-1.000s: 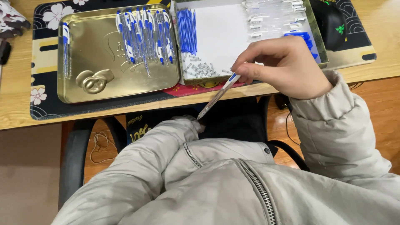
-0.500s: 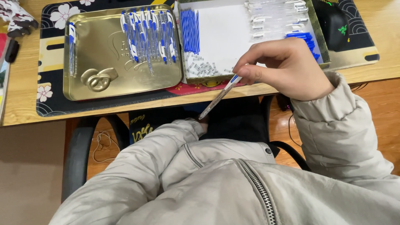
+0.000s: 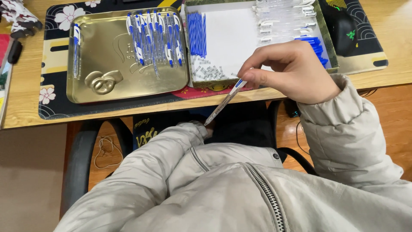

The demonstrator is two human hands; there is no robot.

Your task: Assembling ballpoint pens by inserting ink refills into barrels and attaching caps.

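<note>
pen assembly at the desk edge
right hand (image 3: 296, 71) pinches a pen (image 3: 223, 103) by its blue end, tip angled down to the left cuff (image 3: 195, 129); left hand is hidden, grip unknown. best to keep the pen straight, then lay it with the row in the gold tin (image 3: 92, 47).

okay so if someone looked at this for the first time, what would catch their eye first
Probably the right hand at centre, pinching a clear pen with a blue band that slants down toward the left sleeve cuff; the left hand itself is hidden in it. Behind, on the desk, a shiny gold tin lid holds a row of finished blue-and-white pens, beside a white-lined tray of blue refills and clear barrels.
</note>
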